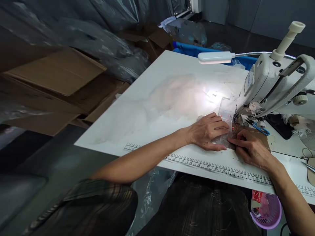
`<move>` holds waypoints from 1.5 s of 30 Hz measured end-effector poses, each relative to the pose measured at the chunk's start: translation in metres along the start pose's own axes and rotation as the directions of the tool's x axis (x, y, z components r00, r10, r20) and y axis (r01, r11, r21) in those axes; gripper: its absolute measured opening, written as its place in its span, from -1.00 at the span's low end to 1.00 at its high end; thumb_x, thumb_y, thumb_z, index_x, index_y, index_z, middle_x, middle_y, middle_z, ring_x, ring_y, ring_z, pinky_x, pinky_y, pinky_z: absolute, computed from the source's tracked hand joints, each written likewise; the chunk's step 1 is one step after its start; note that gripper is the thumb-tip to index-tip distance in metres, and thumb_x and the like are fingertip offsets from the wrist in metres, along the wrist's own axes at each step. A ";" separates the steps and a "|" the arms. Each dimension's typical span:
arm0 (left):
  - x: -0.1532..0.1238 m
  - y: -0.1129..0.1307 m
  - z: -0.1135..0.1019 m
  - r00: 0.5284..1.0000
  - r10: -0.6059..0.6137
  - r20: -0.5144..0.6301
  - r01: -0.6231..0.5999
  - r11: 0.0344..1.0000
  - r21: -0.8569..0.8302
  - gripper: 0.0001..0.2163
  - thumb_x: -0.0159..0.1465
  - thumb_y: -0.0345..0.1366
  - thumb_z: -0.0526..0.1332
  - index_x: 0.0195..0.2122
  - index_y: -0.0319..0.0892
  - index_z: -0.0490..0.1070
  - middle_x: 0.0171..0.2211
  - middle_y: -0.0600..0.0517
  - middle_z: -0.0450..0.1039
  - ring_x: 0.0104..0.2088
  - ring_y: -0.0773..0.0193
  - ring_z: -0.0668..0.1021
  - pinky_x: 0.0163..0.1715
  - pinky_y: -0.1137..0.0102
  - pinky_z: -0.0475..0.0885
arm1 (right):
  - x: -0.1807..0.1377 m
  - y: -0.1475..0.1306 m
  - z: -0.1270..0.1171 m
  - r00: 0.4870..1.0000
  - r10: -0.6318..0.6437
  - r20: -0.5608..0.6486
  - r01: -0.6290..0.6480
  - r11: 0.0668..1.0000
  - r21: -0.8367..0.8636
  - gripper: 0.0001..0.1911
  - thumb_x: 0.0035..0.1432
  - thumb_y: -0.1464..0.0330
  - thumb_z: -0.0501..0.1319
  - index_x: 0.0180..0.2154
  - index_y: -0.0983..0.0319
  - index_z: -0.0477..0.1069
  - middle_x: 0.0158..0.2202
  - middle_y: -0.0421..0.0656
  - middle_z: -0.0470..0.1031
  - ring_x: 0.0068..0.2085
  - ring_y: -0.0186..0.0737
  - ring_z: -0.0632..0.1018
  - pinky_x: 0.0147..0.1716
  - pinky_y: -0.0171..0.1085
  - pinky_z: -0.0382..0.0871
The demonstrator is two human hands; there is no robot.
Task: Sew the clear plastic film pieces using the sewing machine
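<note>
My left hand point(209, 131) lies flat with fingers stretched out on a small clear plastic piece point(225, 116) with red marks, on the white sewing table point(159, 98). My right hand point(251, 147) rests beside it, fingers extended and pressing the piece's right edge near a brown cardboard strip point(256, 132). Both hands sit just in front of the needle area of the white sewing machine point(270, 82).
A white lamp point(214, 57) on a flexible neck lights the table. Blue-handled snips point(261, 128) lie by the machine base. A printed ruler point(221, 167) runs along the table's front edge. A purple basket point(268, 213) hangs below. Cardboard boxes point(61, 85) and plastic sheeting stand left.
</note>
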State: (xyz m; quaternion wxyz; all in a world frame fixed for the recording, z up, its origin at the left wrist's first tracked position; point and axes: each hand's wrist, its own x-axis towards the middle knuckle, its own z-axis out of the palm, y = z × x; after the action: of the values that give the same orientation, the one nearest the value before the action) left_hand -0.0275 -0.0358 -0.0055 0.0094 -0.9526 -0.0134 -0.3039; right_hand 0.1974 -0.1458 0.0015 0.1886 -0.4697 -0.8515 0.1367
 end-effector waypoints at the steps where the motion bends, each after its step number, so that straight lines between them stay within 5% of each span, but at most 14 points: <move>1: 0.000 -0.001 0.001 1.000 0.008 0.017 -0.009 1.000 0.020 -0.49 0.41 0.09 -0.02 -0.12 -0.29 0.49 -0.13 -0.13 0.57 -0.29 0.18 0.49 -0.28 0.26 0.33 | 0.000 0.000 0.000 1.000 0.001 -0.002 -0.001 1.000 -0.001 -0.57 0.21 0.46 0.07 0.03 0.13 0.56 -0.29 -0.08 0.40 -0.34 -0.25 0.46 -0.40 -0.23 0.44; 7: -0.006 -0.004 0.008 0.989 -0.022 0.145 0.014 0.999 0.052 -0.47 0.43 0.08 -0.04 -0.07 -0.31 0.48 -0.07 -0.21 0.54 -0.18 0.12 0.51 -0.21 0.22 0.43 | 0.000 0.001 0.002 1.000 -0.008 -0.026 0.007 1.000 -0.008 -0.60 0.23 0.43 0.07 0.00 0.15 0.58 -0.30 -0.07 0.40 -0.36 -0.24 0.45 -0.41 -0.20 0.42; 18: -0.007 0.000 0.008 0.993 -0.027 0.117 0.020 0.998 0.065 -0.44 0.45 0.05 -0.09 -0.14 -0.38 0.48 -0.17 -0.24 0.53 -0.24 0.12 0.51 -0.21 0.21 0.47 | 0.000 0.002 0.001 1.000 0.003 -0.022 -0.004 1.000 -0.018 -0.59 0.24 0.42 0.06 0.00 0.12 0.58 -0.28 -0.07 0.42 -0.33 -0.26 0.45 -0.39 -0.24 0.40; 27: -0.005 0.001 0.006 0.989 0.017 0.147 -0.044 0.981 0.187 -0.47 0.45 0.02 -0.08 -0.16 -0.35 0.51 -0.05 -0.21 0.55 -0.29 0.15 0.48 -0.22 0.23 0.32 | 0.000 0.002 0.001 1.000 0.002 -0.023 -0.002 1.000 -0.004 -0.59 0.23 0.43 0.07 0.00 0.12 0.58 -0.28 -0.08 0.43 -0.34 -0.28 0.45 -0.40 -0.26 0.39; 35: 0.000 0.004 0.005 0.973 -0.170 0.155 0.158 0.984 0.084 -0.48 0.45 0.07 -0.10 -0.02 -0.24 0.47 -0.09 -0.10 0.56 -0.22 0.17 0.47 -0.22 0.26 0.28 | 0.000 0.001 0.002 0.999 0.017 -0.027 -0.017 1.000 -0.007 -0.58 0.21 0.44 0.06 -0.01 0.12 0.58 -0.29 -0.09 0.41 -0.34 -0.26 0.45 -0.42 -0.26 0.35; 45: 0.005 0.018 0.012 0.987 -0.143 0.067 0.110 0.927 0.360 -0.73 0.44 -0.24 0.07 -0.17 -0.28 0.52 -0.04 -0.08 0.55 -0.29 0.20 0.43 -0.23 0.25 0.23 | 0.001 0.000 0.001 1.000 0.021 -0.016 -0.021 1.000 -0.004 -0.57 0.21 0.44 0.06 0.02 0.11 0.57 -0.29 -0.08 0.41 -0.35 -0.27 0.43 -0.42 -0.25 0.36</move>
State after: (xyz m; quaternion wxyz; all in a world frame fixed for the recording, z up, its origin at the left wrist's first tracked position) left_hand -0.0160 -0.0537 -0.0127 0.1609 -0.9453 -0.1297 -0.2522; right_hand 0.1965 -0.1453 0.0010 0.1931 -0.4800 -0.8454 0.1330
